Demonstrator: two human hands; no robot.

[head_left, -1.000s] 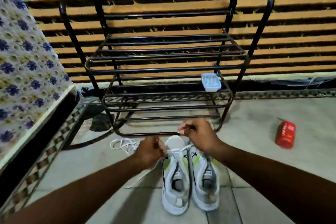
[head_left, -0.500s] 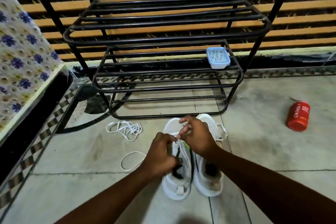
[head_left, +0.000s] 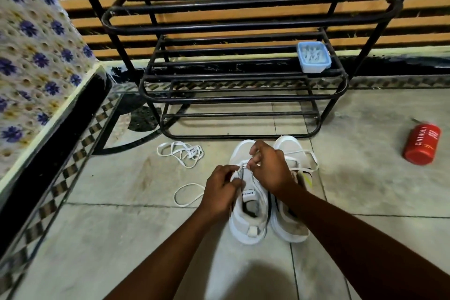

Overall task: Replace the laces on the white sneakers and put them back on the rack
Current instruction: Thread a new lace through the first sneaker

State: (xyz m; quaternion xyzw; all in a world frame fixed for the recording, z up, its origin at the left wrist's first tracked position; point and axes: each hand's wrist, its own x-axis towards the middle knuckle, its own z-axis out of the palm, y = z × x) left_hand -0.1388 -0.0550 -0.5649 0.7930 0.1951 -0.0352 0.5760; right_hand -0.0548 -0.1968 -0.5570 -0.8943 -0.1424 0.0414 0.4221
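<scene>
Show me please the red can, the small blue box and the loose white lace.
red can (head_left: 422, 145), head view: its lettered side.
small blue box (head_left: 315, 68), head view: its front wall.
loose white lace (head_left: 192, 152), head view: the tangled middle.

The left forearm and right forearm, both bare, rise from the bottom edge and converge at centre frame. The left hand, knuckles up, pinches a white lace. The right hand, just above and to its right, pinches it too.
</scene>
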